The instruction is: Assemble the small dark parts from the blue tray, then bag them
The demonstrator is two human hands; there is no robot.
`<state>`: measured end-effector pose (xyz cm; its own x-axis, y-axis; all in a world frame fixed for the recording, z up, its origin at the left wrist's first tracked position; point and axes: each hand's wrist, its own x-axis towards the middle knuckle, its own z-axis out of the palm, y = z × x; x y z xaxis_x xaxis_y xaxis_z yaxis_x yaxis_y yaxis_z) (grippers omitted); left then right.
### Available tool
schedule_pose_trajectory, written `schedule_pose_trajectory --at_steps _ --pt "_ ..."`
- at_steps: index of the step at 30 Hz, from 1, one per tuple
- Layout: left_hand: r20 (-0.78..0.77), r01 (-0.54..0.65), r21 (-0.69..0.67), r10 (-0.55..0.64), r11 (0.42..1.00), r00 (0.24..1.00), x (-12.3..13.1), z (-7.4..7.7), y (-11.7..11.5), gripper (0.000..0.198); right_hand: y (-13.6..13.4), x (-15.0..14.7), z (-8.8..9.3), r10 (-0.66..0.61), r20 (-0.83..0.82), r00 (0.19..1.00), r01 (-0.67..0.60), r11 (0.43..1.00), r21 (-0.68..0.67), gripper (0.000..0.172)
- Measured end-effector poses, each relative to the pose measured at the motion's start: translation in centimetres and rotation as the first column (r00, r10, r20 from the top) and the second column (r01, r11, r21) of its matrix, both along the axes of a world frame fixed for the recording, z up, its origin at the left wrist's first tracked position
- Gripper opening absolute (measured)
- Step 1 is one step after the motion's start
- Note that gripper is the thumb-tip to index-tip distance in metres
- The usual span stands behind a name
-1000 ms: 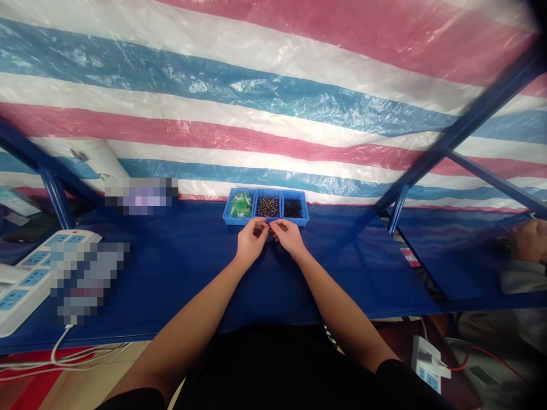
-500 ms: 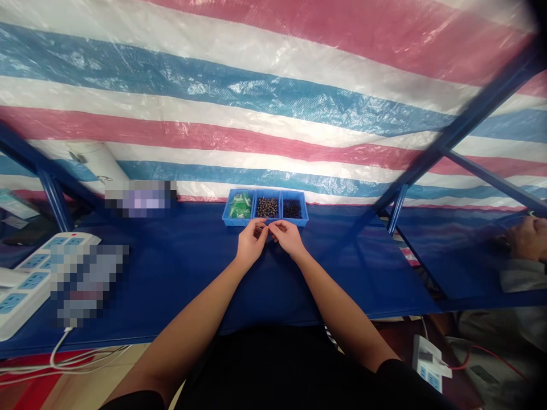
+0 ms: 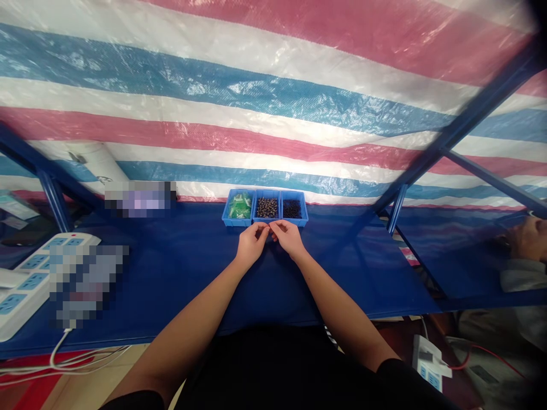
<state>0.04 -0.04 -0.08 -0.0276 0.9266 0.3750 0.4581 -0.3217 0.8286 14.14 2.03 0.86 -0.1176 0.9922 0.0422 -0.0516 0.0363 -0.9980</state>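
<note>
Near the centre of the frame, the left hand and the right hand meet at their tips, just in front of a row of blue bins. The fingers of both are curled inward, thumb and forefinger drawn nearly together; whether something small is pinched between them is too small and covered to tell.

The three bins are box-shaped plastic, set side by side. The left bin holds a loose heap of green and whitish pieces; the middle one, nearest the fingertips, holds small metallic pieces with a brassy, speckled glint; the right bin holds fine, dark pieces, too small to make out singly.

Under them lies a smooth, dark blue worktop. Behind, a glossy, creased woven sheet in red, white and blue stripes fills the upper frame. At lower left sits a white, oblong power strip with pale blue sockets.
</note>
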Motion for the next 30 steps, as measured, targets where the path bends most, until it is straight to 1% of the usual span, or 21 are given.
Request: schedule_pose_trajectory --at_steps 4,8,14,19,25,30 --pt "-0.025 -0.007 -0.005 0.007 1.000 1.000 -0.05 -0.12 0.07 0.024 -0.15 -0.15 0.18 0.013 -0.008 1.000 -0.013 1.000 -0.011 0.036" --pt "-0.047 -0.009 -0.015 0.008 1.000 0.999 -0.09 -0.09 0.03 0.026 -0.17 -0.10 0.17 0.030 -0.023 0.999 -0.030 1.000 0.006 0.033" --pt "0.005 0.001 -0.029 -0.001 1.000 1.000 0.08 0.02 -0.14 0.024 0.08 0.07 0.05 0.000 -0.025 1.000 0.001 1.000 0.013 0.031" --pt "0.040 0.012 -0.003 -0.012 1.000 0.999 0.09 -0.16 -0.03 0.022 0.06 0.00 0.09 0.000 -0.025 1.000 0.000 1.000 -0.008 0.033" --pt "-0.031 -0.010 -0.001 0.010 1.000 0.999 -0.16 -0.24 0.12 0.024 -0.11 -0.12 0.11 0.043 -0.037 0.998 -0.042 0.999 0.008 0.033" --pt "0.035 0.006 -0.012 -0.006 1.000 0.999 -0.08 -0.15 -0.05 0.025 -0.03 -0.08 0.13 0.016 -0.027 0.999 -0.016 1.000 0.008 0.034"
